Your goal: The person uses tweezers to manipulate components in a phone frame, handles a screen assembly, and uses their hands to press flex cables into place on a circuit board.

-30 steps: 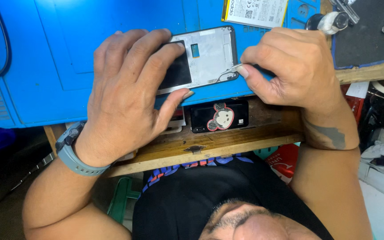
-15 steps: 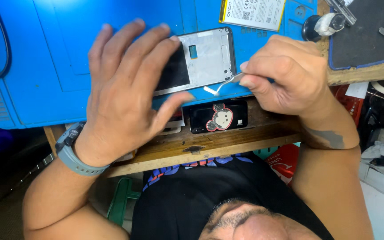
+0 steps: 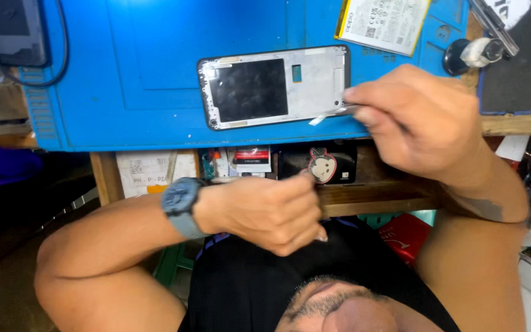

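Lying screen-side down on the blue work mat (image 3: 124, 74), an opened smartphone (image 3: 275, 86) shows its silver mid-frame and a dark rectangular battery cavity, its long axis running left to right across the mat. At the phone's right end, near the lower corner, the right hand (image 3: 419, 126) pinches a slim pair of metal tweezers (image 3: 342, 111) between thumb and forefinger, the remaining fingers curled in beside them; the tweezer tips meet the frame edge, where a small strip of white tape or film (image 3: 316, 119) projects just below the phone. The left hand (image 3: 265, 212) is off the phone and well apart from it, held over the front edge of the wooden bench (image 3: 370, 200) with its fingers curled loosely inward and the thumb tip near a black case bearing a round cartoon sticker (image 3: 322, 166); whether those fingers enclose anything cannot be told. A grey wristwatch (image 3: 179, 203) sits on the left wrist. Beyond the phone, at the mat's far edge, lies a flat battery pack (image 3: 385, 23) with a pale printed label, and to its right a small black-and-white bottle (image 3: 471, 54) stands beside a dark mat (image 3: 520, 67).
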